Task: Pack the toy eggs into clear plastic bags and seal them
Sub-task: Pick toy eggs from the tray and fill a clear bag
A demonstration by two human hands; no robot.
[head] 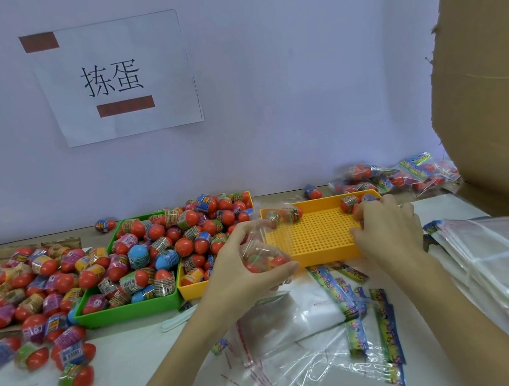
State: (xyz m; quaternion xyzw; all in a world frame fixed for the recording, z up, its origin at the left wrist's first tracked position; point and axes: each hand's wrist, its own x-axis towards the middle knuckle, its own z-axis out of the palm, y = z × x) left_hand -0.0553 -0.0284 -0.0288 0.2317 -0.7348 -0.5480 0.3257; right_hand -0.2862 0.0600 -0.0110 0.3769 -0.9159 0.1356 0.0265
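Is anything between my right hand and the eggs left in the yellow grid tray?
Nothing visible. The right hand is already in the yellow grid tray, its fingers touching the eggs in the far right corner.

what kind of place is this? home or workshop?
Likely a packing workstation, not a home: a paper sign taped to the wall, sorting trays heaped with toy eggs, and stacked clear plastic bags.

right hand fingertips hidden behind own knuckles, grip unclear. small printed labels on red plastic toy eggs unreadable. brown cardboard box cut by right edge.
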